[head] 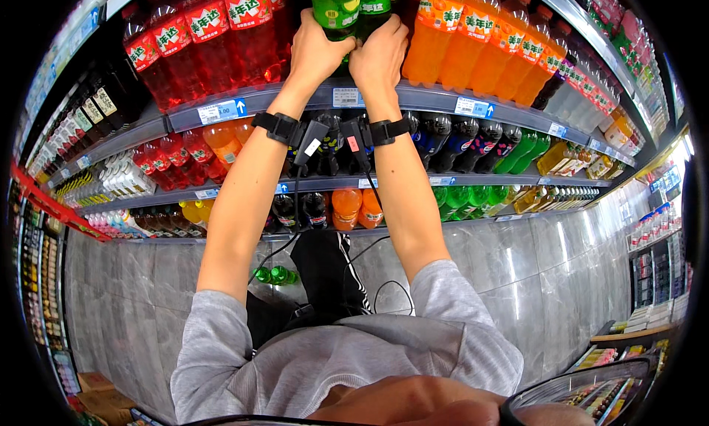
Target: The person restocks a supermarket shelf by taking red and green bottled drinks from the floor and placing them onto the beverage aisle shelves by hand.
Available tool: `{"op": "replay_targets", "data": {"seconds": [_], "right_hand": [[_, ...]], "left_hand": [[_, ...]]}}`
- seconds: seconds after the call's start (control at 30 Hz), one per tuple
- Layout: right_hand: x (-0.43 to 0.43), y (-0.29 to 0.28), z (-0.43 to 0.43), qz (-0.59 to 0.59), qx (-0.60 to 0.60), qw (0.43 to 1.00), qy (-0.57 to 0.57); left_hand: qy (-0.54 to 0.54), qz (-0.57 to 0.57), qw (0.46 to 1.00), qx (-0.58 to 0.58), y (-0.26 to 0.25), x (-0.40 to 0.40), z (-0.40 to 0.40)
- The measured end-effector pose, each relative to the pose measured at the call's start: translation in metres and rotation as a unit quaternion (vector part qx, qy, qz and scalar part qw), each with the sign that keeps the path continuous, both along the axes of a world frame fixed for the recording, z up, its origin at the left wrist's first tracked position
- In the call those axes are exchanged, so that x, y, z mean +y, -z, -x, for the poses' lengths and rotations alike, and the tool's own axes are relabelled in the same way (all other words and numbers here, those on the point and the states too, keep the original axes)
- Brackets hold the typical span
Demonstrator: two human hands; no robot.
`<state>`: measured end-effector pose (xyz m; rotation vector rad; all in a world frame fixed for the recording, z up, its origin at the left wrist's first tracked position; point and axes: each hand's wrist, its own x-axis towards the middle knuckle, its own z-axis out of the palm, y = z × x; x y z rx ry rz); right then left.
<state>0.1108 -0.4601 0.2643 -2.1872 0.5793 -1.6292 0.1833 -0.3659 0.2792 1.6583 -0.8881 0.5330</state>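
Observation:
At the top of the view my left hand (316, 46) is closed around the lower part of a green soda bottle (335, 10) with a green fruit on its label. Close beside it, my right hand (379, 52) grips the lower part of a second green soda bottle (375, 6). Both bottles are at the upper shelf (310, 99), above its front edge, and their caps are cut off by the frame. Red soda bottles (207, 38) stand left of my hands. Orange soda bottles (451, 38) stand on the right.
Lower shelves hold dark cola bottles (462, 141) and more sodas. Several green bottles (275, 275) are on the grey tiled floor (133, 276) by my legs. Black cables (297, 204) hang from the wrist straps (277, 128). Cardboard boxes (105, 398) sit at the lower left.

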Motion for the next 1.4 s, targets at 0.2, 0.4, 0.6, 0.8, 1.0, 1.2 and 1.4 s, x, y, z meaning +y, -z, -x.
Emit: {"op": "replay_targets", "data": {"seconds": [0.2,0.4,0.6,0.8,1.0,1.2,1.4], "right_hand": [[0.009,0.001,0.005,0.000,-0.034,0.998,-0.058],[0.001,0.005,0.014,0.134,-0.175,0.967,-0.125],[0.043,0.003,0.044,0.083,-0.203,0.930,-0.296],[0.130,0.051,0.096,-0.157,-0.112,0.826,-0.530],[0.207,0.170,0.083,-0.305,-0.006,0.742,-0.597],[0.239,0.276,0.038,-0.252,0.188,0.781,-0.540],[0.276,0.399,-0.008,-0.294,0.249,0.746,-0.543]], "left_hand": [[0.027,0.058,0.995,-0.073,0.010,0.023,0.018],[0.065,0.106,0.988,-0.095,-0.003,0.067,0.058],[0.158,0.215,0.964,-0.022,0.004,0.140,0.093],[0.223,0.149,0.953,0.141,0.074,0.251,0.112],[0.159,0.240,0.915,0.281,0.156,0.307,0.119],[-0.064,0.108,0.947,0.295,0.265,0.351,0.086],[-0.170,0.048,0.941,0.287,0.419,0.389,0.044]]}}
